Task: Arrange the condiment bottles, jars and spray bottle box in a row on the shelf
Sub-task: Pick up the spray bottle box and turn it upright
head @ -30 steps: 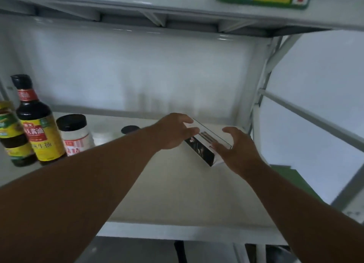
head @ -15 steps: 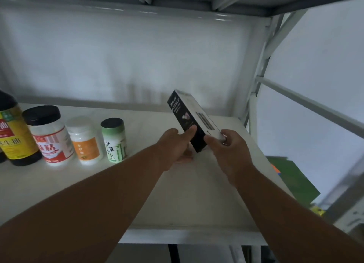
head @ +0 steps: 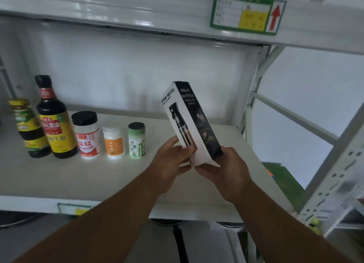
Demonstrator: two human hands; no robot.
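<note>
Head view: the spray bottle box (head: 190, 122) is held tilted in the air above the shelf (head: 59, 176), just right of the row of bottles and jars, its lower end pinched by the left hand (head: 171, 160) and cradled from beneath by the curled fingers of the right hand (head: 224, 170). It is judged light, stiff and easily dented (thin card, probably), so it is best gripped by the narrow sides near the base. Its underside is hidden by the hands, and the small print is blurred.
</note>
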